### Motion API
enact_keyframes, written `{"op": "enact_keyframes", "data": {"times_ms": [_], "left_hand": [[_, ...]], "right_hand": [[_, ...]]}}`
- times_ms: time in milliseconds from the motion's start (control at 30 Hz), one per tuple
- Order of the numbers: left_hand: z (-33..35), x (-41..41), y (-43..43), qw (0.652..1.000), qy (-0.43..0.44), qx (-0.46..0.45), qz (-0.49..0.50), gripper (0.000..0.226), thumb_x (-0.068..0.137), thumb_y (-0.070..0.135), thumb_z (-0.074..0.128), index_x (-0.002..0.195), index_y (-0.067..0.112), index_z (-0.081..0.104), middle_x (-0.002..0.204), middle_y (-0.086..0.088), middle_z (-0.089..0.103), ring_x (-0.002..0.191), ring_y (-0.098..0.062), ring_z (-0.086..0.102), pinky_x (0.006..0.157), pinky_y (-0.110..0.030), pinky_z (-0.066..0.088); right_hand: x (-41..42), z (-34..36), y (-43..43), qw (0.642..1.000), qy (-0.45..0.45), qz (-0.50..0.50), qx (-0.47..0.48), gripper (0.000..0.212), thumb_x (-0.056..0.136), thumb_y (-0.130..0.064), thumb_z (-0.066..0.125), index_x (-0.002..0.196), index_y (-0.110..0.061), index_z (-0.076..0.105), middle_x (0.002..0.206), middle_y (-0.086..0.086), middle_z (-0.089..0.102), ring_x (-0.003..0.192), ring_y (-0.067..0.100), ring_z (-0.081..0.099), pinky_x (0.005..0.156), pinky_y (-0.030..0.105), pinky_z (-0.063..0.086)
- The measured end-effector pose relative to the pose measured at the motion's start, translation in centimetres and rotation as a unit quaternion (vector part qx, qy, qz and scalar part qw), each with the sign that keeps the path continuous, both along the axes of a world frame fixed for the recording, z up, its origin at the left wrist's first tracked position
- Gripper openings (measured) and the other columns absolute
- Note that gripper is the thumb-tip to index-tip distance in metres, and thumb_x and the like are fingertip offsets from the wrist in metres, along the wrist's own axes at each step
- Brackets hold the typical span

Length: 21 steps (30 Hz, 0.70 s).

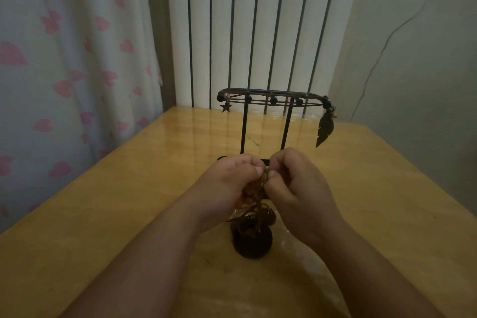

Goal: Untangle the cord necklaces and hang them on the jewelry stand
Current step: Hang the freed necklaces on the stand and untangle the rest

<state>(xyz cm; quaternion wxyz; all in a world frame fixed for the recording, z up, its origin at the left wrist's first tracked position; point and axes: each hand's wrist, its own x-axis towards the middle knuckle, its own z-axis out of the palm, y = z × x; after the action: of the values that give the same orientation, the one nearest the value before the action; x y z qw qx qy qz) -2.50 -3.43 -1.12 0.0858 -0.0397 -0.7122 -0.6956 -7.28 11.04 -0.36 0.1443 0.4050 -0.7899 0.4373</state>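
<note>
A black metal jewelry stand [244, 131] rises at the middle of the table, its top bar wrapped by a brown cord necklace [273, 103] with dark beads, a star charm [226, 107] at the left end and a feather pendant [324, 131] hanging at the right. In front of it, my left hand [229, 186] and my right hand [296, 188] meet and pinch a tangled bunch of brown cords [260, 183]. The cords hang down between my palms to a dark round pendant or base [252, 240] on the table.
The yellow wooden table [129, 201] reaches to a white ribbed radiator [258, 28] at the back. A curtain with pink hearts [64, 59] hangs along the left edge, and a pale wall [413, 46] stands at the right.
</note>
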Motion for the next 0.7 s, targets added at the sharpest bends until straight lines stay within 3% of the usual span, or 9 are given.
{"op": "enact_keyframes", "data": {"times_ms": [100, 233, 433, 567, 700], "left_hand": [[0.2, 0.3, -0.3, 0.999, 0.008, -0.037, 0.027, 0.020, 0.092, 0.019, 0.053, 0.083, 0.021, 0.070, 0.070, 0.000, 0.056, 0.063, -0.011, 0.049, 0.059, -0.027, 0.041], [0.5, 0.4, -0.2, 0.996, 0.007, -0.078, 0.046, 0.017, 0.085, 0.028, 0.055, 0.079, 0.024, 0.070, 0.068, 0.001, 0.057, 0.063, -0.014, 0.050, 0.060, -0.031, 0.042], [0.4, 0.4, -0.1, 0.988, 0.005, -0.135, 0.081, 0.021, 0.095, 0.019, 0.053, 0.080, 0.024, 0.066, 0.067, 0.003, 0.056, 0.062, -0.014, 0.048, 0.062, -0.035, 0.044], [0.5, 0.5, 0.2, 0.979, 0.011, -0.182, 0.095, 0.018, 0.095, 0.021, 0.053, 0.080, 0.026, 0.062, 0.068, 0.010, 0.056, 0.061, -0.004, 0.049, 0.062, -0.027, 0.042], [0.7, 0.6, 0.5, 0.966, 0.016, -0.234, 0.106, 0.018, 0.095, 0.021, 0.054, 0.080, 0.028, 0.059, 0.069, 0.012, 0.055, 0.057, 0.003, 0.048, 0.057, -0.017, 0.038]], "right_hand": [[-0.2, 0.1, 0.2, 1.000, -0.013, 0.009, 0.014, 0.003, 0.080, -0.034, 0.046, 0.077, -0.033, 0.047, 0.076, -0.012, 0.047, 0.071, -0.003, 0.045, 0.058, 0.013, 0.038], [-0.3, 0.1, 0.2, 0.999, 0.006, 0.000, 0.034, 0.003, 0.080, -0.036, 0.048, 0.077, -0.035, 0.046, 0.077, -0.013, 0.047, 0.074, -0.002, 0.045, 0.058, 0.015, 0.033], [-0.6, 0.3, 0.7, 0.997, 0.043, -0.010, 0.060, 0.002, 0.078, -0.039, 0.048, 0.078, -0.037, 0.048, 0.078, -0.018, 0.048, 0.081, -0.002, 0.047, 0.062, 0.014, 0.035], [-0.9, 0.4, 0.8, 0.991, 0.078, -0.021, 0.110, 0.003, 0.079, -0.042, 0.048, 0.077, -0.041, 0.046, 0.079, -0.020, 0.047, 0.081, -0.002, 0.046, 0.066, 0.015, 0.036], [-1.3, 0.4, 0.9, 0.973, 0.130, -0.041, 0.187, 0.009, 0.082, -0.041, 0.048, 0.084, -0.033, 0.052, 0.081, -0.019, 0.044, 0.081, 0.000, 0.042, 0.066, 0.015, 0.036]]}}
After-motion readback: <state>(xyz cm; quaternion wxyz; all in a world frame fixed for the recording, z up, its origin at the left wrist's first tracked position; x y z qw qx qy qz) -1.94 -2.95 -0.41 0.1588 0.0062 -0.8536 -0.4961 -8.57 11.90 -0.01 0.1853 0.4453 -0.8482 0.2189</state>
